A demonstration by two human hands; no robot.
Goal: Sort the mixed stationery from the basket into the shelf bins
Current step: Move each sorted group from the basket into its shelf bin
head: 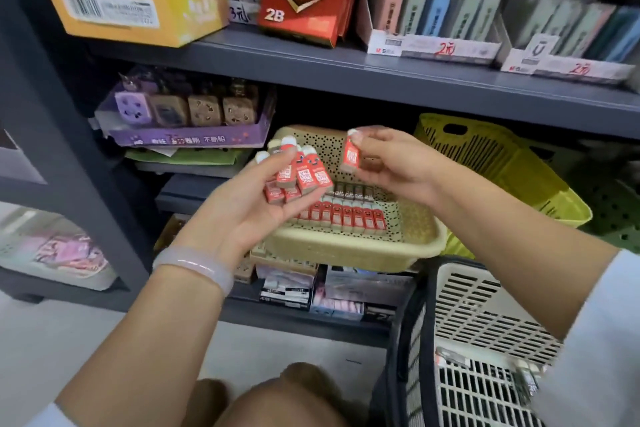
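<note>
My left hand (pixel 249 204) cupped palm-up, clutching bunch of small red-wrapped erasers (pixel 298 180) as supply. My right hand (pixel 384 166) pinches single red eraser (pixel 350 157) by top end, above beige perforated plastic bin (pixel 349 246) on shelf, likely to stand it beside neat row of matching erasers (pixel 343 215) there. White slatted basket (pixel 485 340) waits lower right, few items left inside.

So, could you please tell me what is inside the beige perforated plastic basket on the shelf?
Inside the beige perforated plastic basket stand rows of small red eraser packs; the left hand covers their left end.
</note>
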